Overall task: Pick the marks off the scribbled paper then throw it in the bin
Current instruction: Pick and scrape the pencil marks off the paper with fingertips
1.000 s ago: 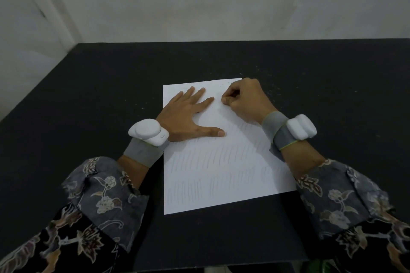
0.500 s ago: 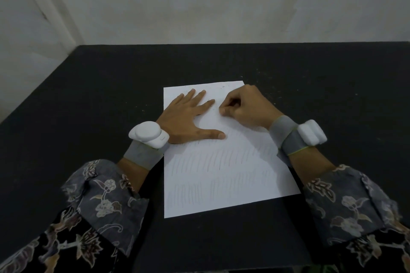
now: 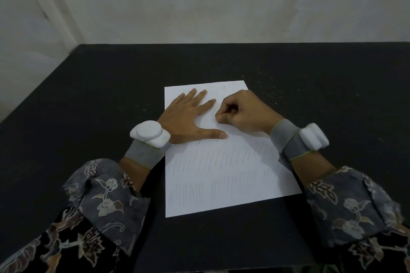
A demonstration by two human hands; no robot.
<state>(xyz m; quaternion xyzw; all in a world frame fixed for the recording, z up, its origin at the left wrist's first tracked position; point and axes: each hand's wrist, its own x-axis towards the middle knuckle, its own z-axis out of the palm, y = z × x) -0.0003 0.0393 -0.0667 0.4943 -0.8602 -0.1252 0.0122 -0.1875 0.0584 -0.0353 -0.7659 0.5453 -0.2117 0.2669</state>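
A white sheet of paper with faint grey pencil lines [image 3: 226, 162] lies flat on the black counter [image 3: 88, 95]. The left hand [image 3: 188, 117] rests flat on its top part, fingers spread wide. The right hand [image 3: 246, 112] is curled just beside it, fingers pinched tight against the paper. Whatever they pinch is hidden. The top lines are hard to see. The flowery sleeves [image 3: 104, 197] are cut off at the bottom edge.

The black table [image 3: 88, 99] is bare on all sides of the paper [image 3: 221, 175]. Only the left hand [image 3: 188, 117] and right hand [image 3: 246, 113] occupy its far half.
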